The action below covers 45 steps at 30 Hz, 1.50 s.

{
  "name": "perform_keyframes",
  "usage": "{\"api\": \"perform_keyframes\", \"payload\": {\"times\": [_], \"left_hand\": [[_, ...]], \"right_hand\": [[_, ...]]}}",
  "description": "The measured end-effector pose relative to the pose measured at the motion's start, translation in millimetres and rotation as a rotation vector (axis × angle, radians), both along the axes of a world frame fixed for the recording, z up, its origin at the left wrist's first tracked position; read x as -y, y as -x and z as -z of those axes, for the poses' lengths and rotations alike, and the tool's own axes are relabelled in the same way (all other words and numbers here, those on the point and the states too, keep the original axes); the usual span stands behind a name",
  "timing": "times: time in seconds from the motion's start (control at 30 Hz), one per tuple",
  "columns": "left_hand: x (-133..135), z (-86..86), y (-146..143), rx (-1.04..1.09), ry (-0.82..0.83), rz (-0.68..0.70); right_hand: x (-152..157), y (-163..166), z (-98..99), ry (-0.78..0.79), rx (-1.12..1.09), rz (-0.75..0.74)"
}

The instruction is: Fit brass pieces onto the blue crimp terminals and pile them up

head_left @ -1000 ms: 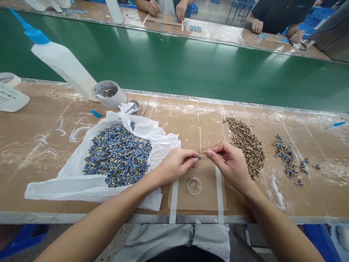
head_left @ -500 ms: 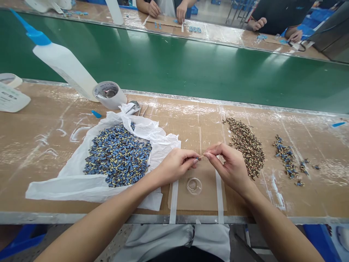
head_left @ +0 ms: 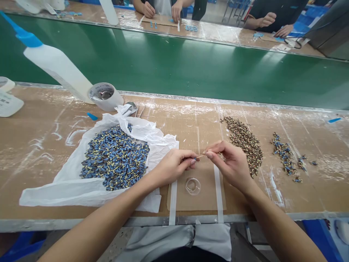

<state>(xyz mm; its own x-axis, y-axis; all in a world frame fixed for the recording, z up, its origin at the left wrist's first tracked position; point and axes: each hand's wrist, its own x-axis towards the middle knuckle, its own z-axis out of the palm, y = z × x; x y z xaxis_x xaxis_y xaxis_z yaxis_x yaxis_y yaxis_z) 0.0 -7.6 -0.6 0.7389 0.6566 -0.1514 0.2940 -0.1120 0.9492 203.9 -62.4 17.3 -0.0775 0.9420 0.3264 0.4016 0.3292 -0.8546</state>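
Note:
My left hand (head_left: 174, 164) and my right hand (head_left: 231, 162) meet above a taped cardboard pad (head_left: 201, 198) near the bench's front edge. Both are closed in a pinch. Between their fingertips runs a thin tan stick (head_left: 201, 156), and a tiny blue part shows at the left fingertips. A small clear round dish (head_left: 193, 186) lies on the pad just below the hands. To the left, a heap of small blue parts (head_left: 114, 156) rests on a white plastic bag (head_left: 89, 185). Right of my right hand lies a pile of brown parts (head_left: 244, 140).
A smaller scatter of blue parts (head_left: 285, 154) lies further right. A white squeeze bottle with blue nozzle (head_left: 51, 63) and a tape roll (head_left: 105, 95) stand at the back left. Behind runs a green conveyor belt (head_left: 191, 69). Other people's hands (head_left: 268, 20) work across it.
The view has shifted slightly, so everything sits a little lower-left in the picture. My hands keep the same pinch on the stick with only tiny finger movement.

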Motion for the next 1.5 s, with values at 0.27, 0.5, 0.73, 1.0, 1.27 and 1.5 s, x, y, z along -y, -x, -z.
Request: {"api": "perform_keyframes", "payload": {"times": [0.27,0.5,0.73,1.0,1.27,1.5], "left_hand": [[-7,-2.6,4,0.096,0.214,0.010],[-7,-2.2,4,0.074,0.194,0.028],[-6,0.4,3,0.018,0.175,-0.016],[-6,1.1,3,0.037,0.173,-0.013],[-6,0.5,3,0.050,0.162,-0.022],[-5,0.5,2,0.044,0.155,-0.026]], "right_hand": [[2,-6,-15.8,0.187,0.001,-0.504],[2,-4,-15.2,0.246,0.138,-0.559],[-15,-59,-8.7,0.253,0.527,0.162],[-16,-52,0.1,0.330,0.626,0.070],[-14,-52,3.3,0.317,0.725,0.031],[-12,-46,3.2,0.312,0.740,0.000]]}}
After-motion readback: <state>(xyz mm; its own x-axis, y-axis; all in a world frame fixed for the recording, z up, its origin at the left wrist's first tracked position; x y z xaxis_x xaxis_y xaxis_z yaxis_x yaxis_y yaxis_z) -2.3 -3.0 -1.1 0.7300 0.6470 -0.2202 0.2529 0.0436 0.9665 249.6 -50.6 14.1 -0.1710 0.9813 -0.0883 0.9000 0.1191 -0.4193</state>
